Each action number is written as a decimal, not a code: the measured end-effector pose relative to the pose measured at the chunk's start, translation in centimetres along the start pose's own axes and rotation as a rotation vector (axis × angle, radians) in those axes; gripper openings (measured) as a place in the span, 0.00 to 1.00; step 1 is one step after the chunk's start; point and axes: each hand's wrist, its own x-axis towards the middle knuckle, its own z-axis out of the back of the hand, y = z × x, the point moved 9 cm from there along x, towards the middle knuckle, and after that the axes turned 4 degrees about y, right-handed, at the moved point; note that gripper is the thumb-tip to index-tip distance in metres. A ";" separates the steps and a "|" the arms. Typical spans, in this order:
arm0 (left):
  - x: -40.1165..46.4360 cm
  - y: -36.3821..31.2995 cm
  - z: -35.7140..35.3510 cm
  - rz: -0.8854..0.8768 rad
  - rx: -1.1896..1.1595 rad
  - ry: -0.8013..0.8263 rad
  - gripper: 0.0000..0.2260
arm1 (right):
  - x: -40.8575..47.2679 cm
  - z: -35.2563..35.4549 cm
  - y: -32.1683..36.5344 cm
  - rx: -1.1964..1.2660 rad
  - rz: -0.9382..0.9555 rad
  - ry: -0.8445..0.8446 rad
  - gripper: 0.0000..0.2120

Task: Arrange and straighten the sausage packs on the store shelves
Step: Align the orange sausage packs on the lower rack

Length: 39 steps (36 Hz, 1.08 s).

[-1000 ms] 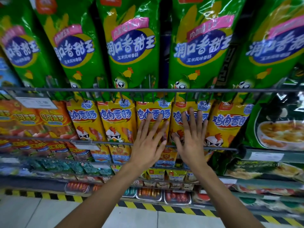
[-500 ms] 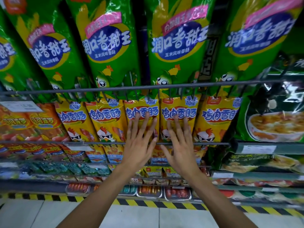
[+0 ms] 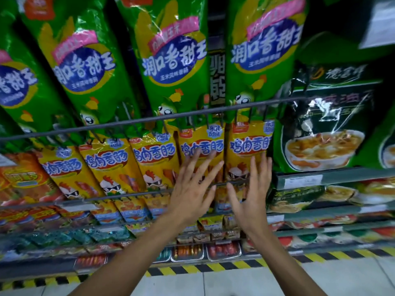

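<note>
Several yellow chicken sausage packs hang in a row behind a wire rail. My left hand lies flat, fingers spread, on one yellow pack. To its right, my right hand has straight fingers against the rightmost yellow pack. Neither hand grips anything. Above them, large green corn sausage packs hang behind an upper wire rail.
Dark green soup packs sit to the right on a shelf with a price label. Orange packs hang at the left. Lower shelves hold small packs and trays of sausages. A yellow-black striped edge borders the tiled floor.
Both hands shifted right along the yellow row, each by about one pack, the right hand reaching the rightmost. The view swung and tilted with them.
</note>
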 end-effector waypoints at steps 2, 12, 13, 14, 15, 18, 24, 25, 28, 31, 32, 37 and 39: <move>1.0 -0.6 -1.1 0.006 0.051 0.052 0.29 | 0.6 -0.1 -0.8 0.005 -0.044 0.012 0.41; 1.1 0.2 -3.0 0.050 0.177 0.087 0.30 | 1.5 -0.8 -1.4 0.019 0.006 0.154 0.42; 1.1 0.2 -3.0 0.050 0.174 0.089 0.31 | 1.5 -0.7 -1.4 0.021 0.018 0.165 0.41; 1.2 0.3 -3.0 0.050 0.168 0.090 0.31 | 1.5 -0.5 -1.2 0.033 0.029 0.172 0.41; 1.2 0.3 -3.0 0.048 0.160 0.089 0.31 | 1.5 -0.2 -1.2 0.056 0.032 0.171 0.40; 1.2 0.0 -2.6 0.032 0.113 0.065 0.31 | 1.7 1.1 -1.7 0.142 -0.022 0.117 0.37; 2.1 -3.1 -2.0 -0.146 0.080 0.034 0.28 | 2.1 1.2 -3.2 0.172 -0.218 0.047 0.32; 2.5 -3.5 -2.1 -0.171 0.105 0.047 0.28 | 2.2 1.1 -3.2 0.173 -0.232 0.050 0.32; 3.6 -3.1 -2.7 -0.174 0.175 0.092 0.28 | 2.8 1.6 -3.5 0.159 -0.251 0.026 0.29; 3.7 -2.1 -3.0 -0.179 0.202 0.114 0.28 | 3.0 2.2 -3.6 0.151 -0.200 0.022 0.26; 3.5 -1.7 -3.1 -0.181 0.202 0.114 0.28 | 3.0 2.4 -3.5 0.160 -0.175 0.029 0.25; 2.8 -0.8 -3.3 -0.189 0.199 0.104 0.28 | 3.2 3.5 -3.5 0.113 -0.087 0.092 0.23; 2.8 -0.6 -3.4 -0.187 0.194 0.106 0.28 | 3.4 3.5 -3.5 0.050 -0.083 0.115 0.23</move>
